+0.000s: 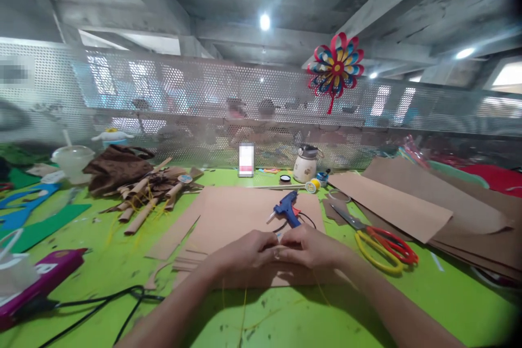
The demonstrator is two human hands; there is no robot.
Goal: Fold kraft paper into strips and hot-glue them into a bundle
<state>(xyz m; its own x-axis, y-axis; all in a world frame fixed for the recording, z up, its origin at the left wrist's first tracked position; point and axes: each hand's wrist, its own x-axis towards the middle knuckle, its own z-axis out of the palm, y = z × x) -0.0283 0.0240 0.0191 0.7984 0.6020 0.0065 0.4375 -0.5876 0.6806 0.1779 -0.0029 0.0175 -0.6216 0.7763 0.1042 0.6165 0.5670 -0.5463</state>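
My left hand [244,253] and my right hand [312,247] meet over a brown cardboard sheet [236,212] on the green table [285,315]. Both have their fingers curled and pinched together around a small pale thing between the fingertips; I cannot make out what it is. A blue glue gun [286,209] lies on the cardboard just beyond my right hand, its black cord trailing beside it. Thin cardboard strips [187,258] lie left of my left hand.
Red and yellow scissors [381,242] lie to the right, next to stacked brown paper sheets [428,201]. Rolled paper tubes [142,196] and brown cloth sit at the left. A pink box [44,277] and black cable [101,304] lie near left. A pinwheel [335,68] hangs on the mesh screen.
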